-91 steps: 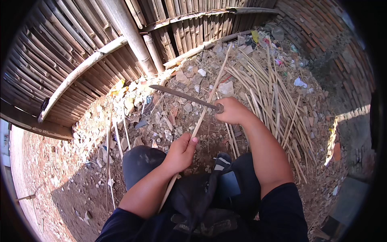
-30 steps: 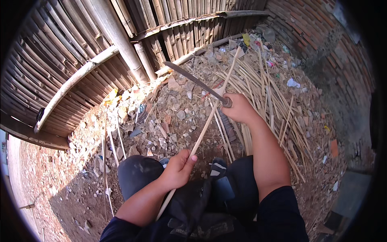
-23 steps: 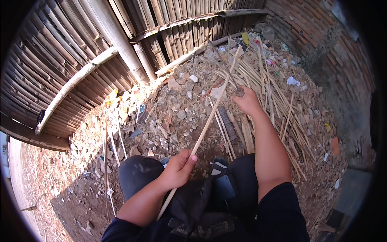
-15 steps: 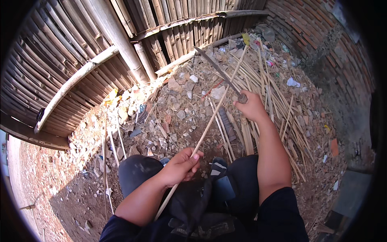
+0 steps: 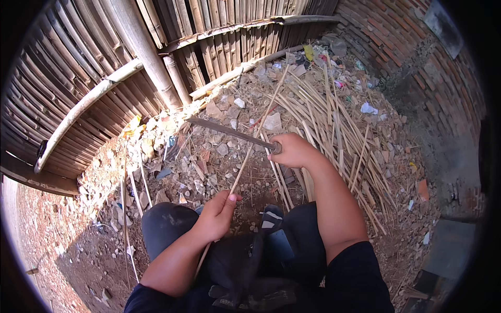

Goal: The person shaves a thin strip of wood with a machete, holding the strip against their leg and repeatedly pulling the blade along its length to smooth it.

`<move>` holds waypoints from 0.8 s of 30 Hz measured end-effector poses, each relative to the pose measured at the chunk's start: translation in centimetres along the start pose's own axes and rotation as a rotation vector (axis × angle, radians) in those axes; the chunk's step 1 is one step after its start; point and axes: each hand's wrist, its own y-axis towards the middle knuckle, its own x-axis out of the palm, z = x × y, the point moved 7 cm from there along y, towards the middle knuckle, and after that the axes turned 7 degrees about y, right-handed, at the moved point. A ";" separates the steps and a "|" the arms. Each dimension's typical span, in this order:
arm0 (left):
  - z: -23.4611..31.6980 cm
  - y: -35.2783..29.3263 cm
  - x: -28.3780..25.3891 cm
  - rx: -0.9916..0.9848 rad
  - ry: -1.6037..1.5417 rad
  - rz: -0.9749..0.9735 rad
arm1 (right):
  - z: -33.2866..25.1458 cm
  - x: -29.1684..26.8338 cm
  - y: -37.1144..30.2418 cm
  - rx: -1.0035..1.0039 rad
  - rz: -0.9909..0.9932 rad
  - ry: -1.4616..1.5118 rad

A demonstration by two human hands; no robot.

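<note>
And here the pale strip is gripped low by the left hand: fingers curled around it, thumb laid along the top, the forearm brought up at a slant from the lower left, past the left knee. The pale strip is held tilted, its lower end run back toward the lap, its upper end pointed toward the far edge of the ground, where the bamboo wall is footed.

Over to the right hand, carried higher and further forward: a firm fist is wrapped around the handle of the long knife, the elbow bent, the forearm angled in from the right. The blade is pointed leftward and crossed over the pale strip, above the left hand; whether the two are touching cannot be told.

Beyond the right forearm, a loose pile of strips is spread over the ground's right side, toward the corner met by the brick wall. Between the knees, a striped shoe is seen.
</note>
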 end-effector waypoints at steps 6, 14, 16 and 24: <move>1.8 -0.1 -0.8 0.037 0.361 0.144 | -5.0 2.4 -0.4 0.019 -0.222 -0.180; 1.9 -0.5 -1.1 0.007 0.424 0.160 | -1.4 3.2 1.6 0.040 -0.155 -0.017; 1.5 -0.6 -0.9 0.028 0.428 0.169 | -2.7 3.7 1.3 -0.011 -0.221 -0.066; 2.2 -0.7 -0.6 0.034 0.433 0.160 | 0.0 3.7 1.8 -0.005 -0.035 0.001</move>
